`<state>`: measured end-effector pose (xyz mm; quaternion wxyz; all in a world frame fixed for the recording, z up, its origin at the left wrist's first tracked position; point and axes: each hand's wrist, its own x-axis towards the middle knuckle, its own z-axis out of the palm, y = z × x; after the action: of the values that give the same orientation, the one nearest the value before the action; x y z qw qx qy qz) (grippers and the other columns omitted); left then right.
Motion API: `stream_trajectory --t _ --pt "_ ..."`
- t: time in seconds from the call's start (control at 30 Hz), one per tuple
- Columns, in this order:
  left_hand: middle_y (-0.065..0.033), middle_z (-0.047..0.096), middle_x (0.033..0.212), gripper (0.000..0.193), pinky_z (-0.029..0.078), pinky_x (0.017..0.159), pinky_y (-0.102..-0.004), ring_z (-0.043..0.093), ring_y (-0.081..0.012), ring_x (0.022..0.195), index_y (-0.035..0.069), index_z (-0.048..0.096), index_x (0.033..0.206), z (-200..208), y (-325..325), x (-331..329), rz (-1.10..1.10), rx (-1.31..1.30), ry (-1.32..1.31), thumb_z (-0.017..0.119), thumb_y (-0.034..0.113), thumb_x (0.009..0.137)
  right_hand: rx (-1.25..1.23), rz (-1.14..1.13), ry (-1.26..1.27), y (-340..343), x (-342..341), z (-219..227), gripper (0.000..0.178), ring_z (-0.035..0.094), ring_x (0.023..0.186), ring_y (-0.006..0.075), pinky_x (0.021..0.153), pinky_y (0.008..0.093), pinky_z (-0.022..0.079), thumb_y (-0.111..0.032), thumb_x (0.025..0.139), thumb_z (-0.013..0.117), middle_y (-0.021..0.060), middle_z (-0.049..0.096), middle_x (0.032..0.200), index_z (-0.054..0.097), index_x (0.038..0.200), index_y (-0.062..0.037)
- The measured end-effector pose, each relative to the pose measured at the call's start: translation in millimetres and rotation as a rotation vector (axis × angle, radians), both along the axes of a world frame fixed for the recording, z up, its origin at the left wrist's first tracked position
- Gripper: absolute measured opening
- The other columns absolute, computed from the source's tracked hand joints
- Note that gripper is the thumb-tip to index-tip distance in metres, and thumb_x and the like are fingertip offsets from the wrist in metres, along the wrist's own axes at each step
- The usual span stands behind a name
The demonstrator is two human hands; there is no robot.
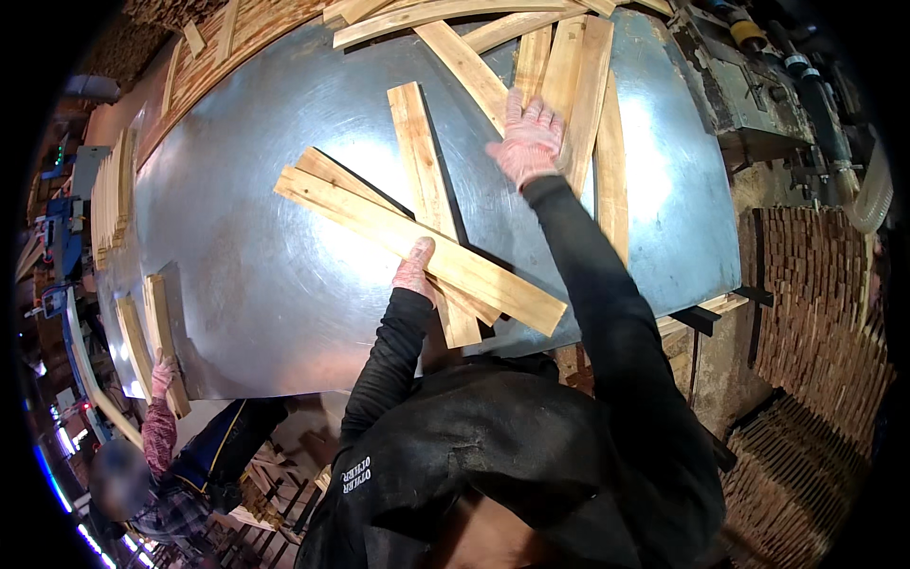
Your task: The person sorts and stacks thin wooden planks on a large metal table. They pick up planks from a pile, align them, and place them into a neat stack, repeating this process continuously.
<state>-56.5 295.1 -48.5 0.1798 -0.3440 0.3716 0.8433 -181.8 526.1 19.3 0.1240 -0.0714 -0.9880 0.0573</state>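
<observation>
My left hand (414, 271), in a pinkish glove, grips a wooden board (427, 248) by its near edge, thumb on top and fingers hidden beneath. Under that board a second one (336, 174) lies at nearly the same slant. A third board (417, 142) runs away from me below both. Farther off to the right, my gloved right hand (531, 140) is stretched out, fingers spread, over the near part of several boards (576, 95) fanned at the table's far side. It is slightly blurred, and I cannot tell whether it touches them. No board is gripped in it.
The boards lie on a shiny metal table (256, 237). More boards (436, 13) are heaped along its far edge. A machine (749, 95) stands at the far right, above stacked wood (815, 284). At the left a co-worker's hand (163, 376) holds a board (159, 327).
</observation>
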Motion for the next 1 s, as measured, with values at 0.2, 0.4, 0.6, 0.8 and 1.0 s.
stream_trajectory --t 0.2,0.4,0.6,0.8,1.0 --pt "-0.0108 0.061 0.116 0.052 0.045 0.099 -0.0402 0.056 -0.0247 0.111 0.0 0.056 0.124 -4 1 4 0.072 -0.091 0.026 0.077 0.024 0.083 -0.289 0.106 -0.43 -20 77 38 0.068 0.061 0.101 0.0401 0.079 0.0502 0.053 -0.021 0.077 0.066 0.0252 0.059 0.111 0.036 0.136 -0.0043" --pt "-0.0093 0.06 0.118 0.043 0.045 0.099 -0.0435 0.055 -0.0275 0.114 0.005 0.059 0.12 -14 7 13 0.072 0.13 -0.041 0.075 0.02 0.082 -0.359 0.436 -0.574 -24 178 26 0.072 0.043 0.128 0.0388 0.106 0.0468 0.036 -0.045 0.088 0.06 0.0211 0.043 0.142 0.039 0.143 -0.005" --pt "-0.0064 0.062 0.119 0.04 0.045 0.1 -0.0471 0.055 -0.0267 0.115 0.012 0.062 0.12 8 10 10 0.037 0.058 0.019 0.072 0.012 0.082 -0.126 -0.418 -0.259 34 71 -32 0.087 0.042 0.13 0.0425 0.105 0.05 0.036 -0.044 0.078 0.072 0.0304 0.04 0.14 0.031 0.144 -0.0045" --pt "-0.0045 0.06 0.115 0.036 0.045 0.099 -0.0469 0.056 -0.0269 0.113 0.014 0.058 0.118 1 -36 14 0.02 -0.116 0.064 0.071 0.018 0.085 -0.649 -0.551 -0.14 63 96 -10 0.077 0.041 0.131 0.0435 0.107 0.0464 0.038 -0.022 0.076 0.065 0.0271 0.041 0.14 0.033 0.145 -0.011" --pt "-0.0059 0.061 0.117 0.041 0.045 0.099 -0.0481 0.057 -0.0272 0.111 0.012 0.058 0.121 -16 -42 16 -0.055 -0.12 0.098 0.072 0.023 0.084 -0.231 -0.563 -0.373 97 171 -31 0.084 0.048 0.121 0.043 0.101 0.0468 0.042 -0.025 0.078 0.072 0.0252 0.044 0.136 0.027 0.148 -0.0124"
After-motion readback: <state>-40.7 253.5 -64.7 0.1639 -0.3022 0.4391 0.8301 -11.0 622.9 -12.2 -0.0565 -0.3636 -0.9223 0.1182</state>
